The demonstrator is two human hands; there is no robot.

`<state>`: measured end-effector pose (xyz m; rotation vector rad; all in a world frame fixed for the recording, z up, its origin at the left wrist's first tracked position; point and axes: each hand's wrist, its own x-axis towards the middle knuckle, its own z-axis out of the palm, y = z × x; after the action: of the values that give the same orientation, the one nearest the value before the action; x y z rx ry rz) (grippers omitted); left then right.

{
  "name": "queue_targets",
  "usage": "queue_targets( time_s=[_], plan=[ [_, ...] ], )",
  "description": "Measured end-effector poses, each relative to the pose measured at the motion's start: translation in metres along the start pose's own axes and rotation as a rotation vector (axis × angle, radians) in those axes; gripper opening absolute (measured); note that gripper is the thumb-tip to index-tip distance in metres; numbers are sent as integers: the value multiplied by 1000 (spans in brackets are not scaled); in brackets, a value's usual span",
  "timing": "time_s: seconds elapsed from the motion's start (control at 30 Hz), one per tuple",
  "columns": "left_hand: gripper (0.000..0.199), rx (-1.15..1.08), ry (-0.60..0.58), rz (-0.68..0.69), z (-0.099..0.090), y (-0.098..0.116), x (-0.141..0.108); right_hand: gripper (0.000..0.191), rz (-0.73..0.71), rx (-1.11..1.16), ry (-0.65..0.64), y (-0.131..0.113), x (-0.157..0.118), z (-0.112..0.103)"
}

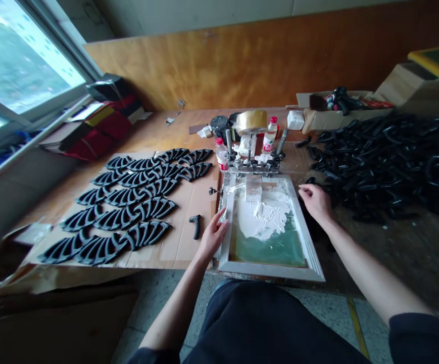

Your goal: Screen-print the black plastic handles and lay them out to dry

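Note:
A screen-printing frame (272,270) with a metal border lies in front of me, its green mesh (268,248) partly covered by thick white paste (257,220). A flat squeegee-like blade (253,188) rests over the paste, below a metal clamp (255,166). My left hand (212,235) is at the frame's left edge, fingers stretched and thumb apart, holding nothing visible. Beyond the right edge is my right hand (316,203), its fingers curled together beside the black pile; what they pinch, if anything, is hidden. A single black handle-shaped piece (195,226) lies on the cardboard left of my left hand.
Black curved pieces lie in overlapping rows (123,215) on cardboard (181,247) at left. A large heap of black pieces (389,167) fills the right side. Behind the clamp stand red-capped bottles (269,135), a tape roll (251,121) and a dark tub (219,125).

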<state>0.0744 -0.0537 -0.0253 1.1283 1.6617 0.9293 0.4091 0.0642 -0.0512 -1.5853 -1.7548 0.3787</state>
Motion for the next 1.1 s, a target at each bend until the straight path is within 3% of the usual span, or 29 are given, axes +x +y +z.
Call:
queue_targets(
  time_s=[0.07,0.13,0.23,0.33,0.43,0.53,0.63,0.73,0.8,0.93,1.0,1.1],
  plan=[
    [65,98,-7,-39,8,-20,5,45,-164,-18,-2,-30,17,13],
    [64,180,-18,-38,14,-33,12,54,-358,-66,-89,-66,26,34],
    [61,244,-37,-27,17,-45,20,30,-431,-193,-325,-103,21,62],
    [59,259,-47,-30,16,-52,23,6,-467,-273,-474,-105,-3,70],
    [59,250,-45,-26,16,-57,24,19,-683,-182,-551,-89,-33,57],
    [59,242,-38,-30,17,-59,24,27,-852,-77,-665,-80,-45,39],
    [59,238,-36,-39,17,-58,24,23,-794,-62,-696,-83,-39,35],
    [58,222,-34,-40,16,-54,23,23,-711,-66,-556,-86,-40,43],
    [57,202,-32,-45,15,-52,22,29,-751,-71,-507,-84,-50,47],
    [59,147,-36,-65,13,-45,20,20,-746,-51,-568,-86,-56,44],
    [62,100,-54,-69,10,-37,17,17,-637,-56,-523,-97,-39,44],
    [69,-14,-114,-58,1,-16,10,42,-469,-83,-385,-113,8,44]
  ],
)
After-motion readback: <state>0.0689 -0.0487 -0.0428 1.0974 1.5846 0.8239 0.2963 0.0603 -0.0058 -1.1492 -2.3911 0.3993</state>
